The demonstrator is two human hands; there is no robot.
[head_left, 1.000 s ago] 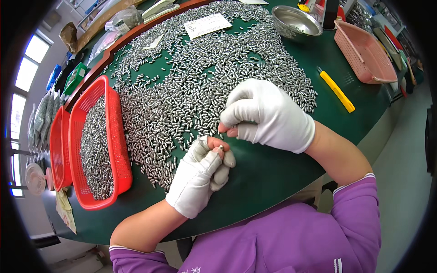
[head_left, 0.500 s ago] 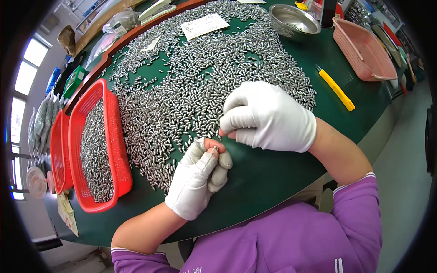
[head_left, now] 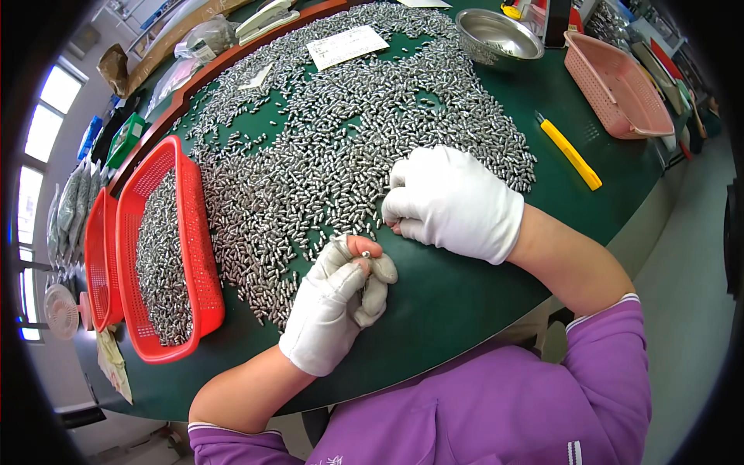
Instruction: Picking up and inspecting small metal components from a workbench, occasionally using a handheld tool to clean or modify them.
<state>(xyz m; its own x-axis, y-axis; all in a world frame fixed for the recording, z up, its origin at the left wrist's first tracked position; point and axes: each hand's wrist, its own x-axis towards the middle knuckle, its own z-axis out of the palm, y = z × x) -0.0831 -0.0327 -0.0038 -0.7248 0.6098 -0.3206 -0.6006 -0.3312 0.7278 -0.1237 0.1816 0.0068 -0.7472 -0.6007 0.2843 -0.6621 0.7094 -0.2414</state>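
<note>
My left hand, in a white glove with bare fingertips, pinches a small shiny metal pin between thumb and forefinger, just above the table's green top. To its upper right, my gloved right hand is closed with the fingertips down at the near edge of the pile of small metal pins. What those fingers hold, if anything, is hidden under the glove. The pile spreads wide across the table beyond both hands.
A red basket partly filled with pins stands left, beside another red basket. Right lie a yellow cutter knife, a pink basket and a steel bowl. A white paper label rests on the pile.
My right hand has moved slightly down toward the pile's near edge, its fingers drawn closer together. My left hand stays nearly in place, and the pin in it shows more clearly.
</note>
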